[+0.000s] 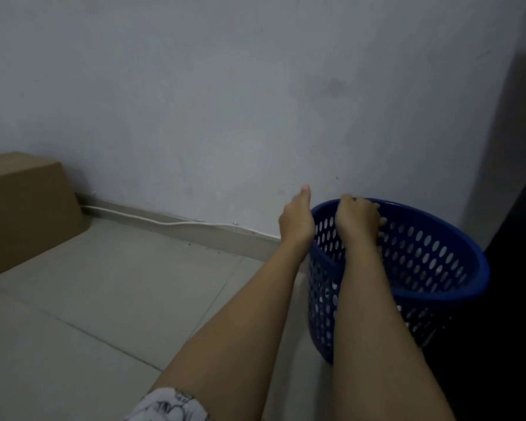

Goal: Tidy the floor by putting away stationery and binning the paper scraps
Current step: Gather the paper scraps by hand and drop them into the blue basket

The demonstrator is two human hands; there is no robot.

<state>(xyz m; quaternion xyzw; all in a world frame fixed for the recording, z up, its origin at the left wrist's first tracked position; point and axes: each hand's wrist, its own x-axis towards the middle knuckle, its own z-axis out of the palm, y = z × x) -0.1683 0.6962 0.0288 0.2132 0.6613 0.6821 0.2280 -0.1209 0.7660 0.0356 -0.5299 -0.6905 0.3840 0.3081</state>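
Against the pale wall [195,86], beside some dark furniture [516,299], the blue perforated basket [422,268] stood tipped with its mouth toward the person, probably so that scraps could go in without reaching over the rim. The left hand [296,220] lay at the basket's left rim, thumb raised, seemingly steadying the tilt. Its fingers were hidden behind the hand, so I could not tell whether they gripped. The right hand [357,218] hung over the mouth with its fingers [377,221] curled downward; whether they held paper, the rim or nothing could not be told. No paper scraps or stationery showed on the tiled floor [104,299] or clearly inside the basket. A cardboard box [22,208] sat at the far left, and a white cable [164,221] ran along the skirting.
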